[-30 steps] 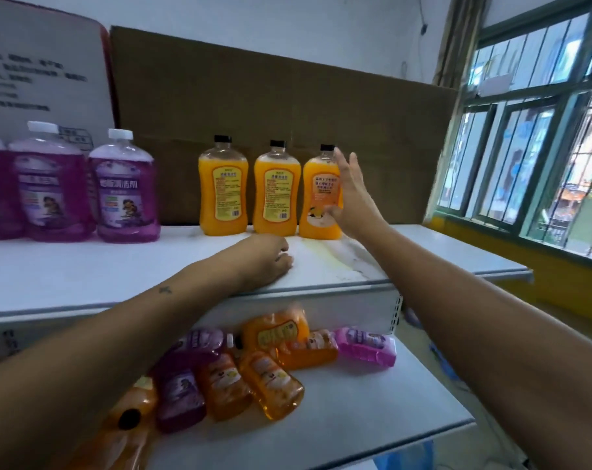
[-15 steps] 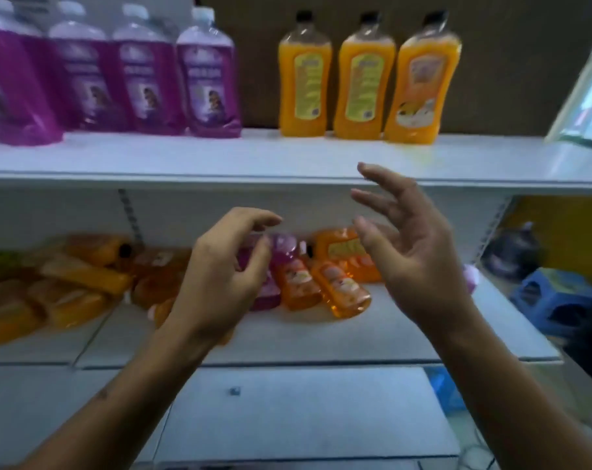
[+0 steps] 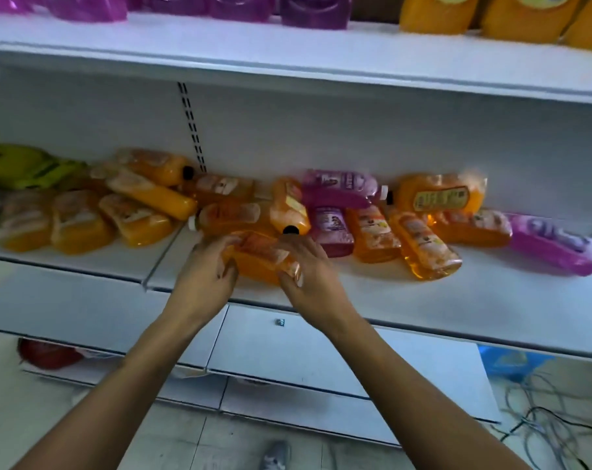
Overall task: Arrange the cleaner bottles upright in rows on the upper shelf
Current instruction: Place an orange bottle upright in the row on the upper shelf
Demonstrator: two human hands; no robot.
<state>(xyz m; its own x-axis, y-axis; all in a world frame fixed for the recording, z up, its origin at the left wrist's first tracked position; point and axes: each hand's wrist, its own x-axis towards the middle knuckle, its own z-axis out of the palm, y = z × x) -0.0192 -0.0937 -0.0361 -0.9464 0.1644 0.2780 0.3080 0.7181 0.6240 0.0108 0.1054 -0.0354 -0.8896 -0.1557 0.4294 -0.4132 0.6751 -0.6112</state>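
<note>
Hands: left hand (image 3: 204, 278) and right hand (image 3: 308, 273) gripping orange bottle (image 3: 259, 257) — apparently | Risk: lifting could be dislodging the leaning bottle (image 3: 289, 206) above.

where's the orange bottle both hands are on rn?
Head view, centre: the orange bottle lies on its side at the front of the lower shelf, gripped between left hand and right hand.
</note>
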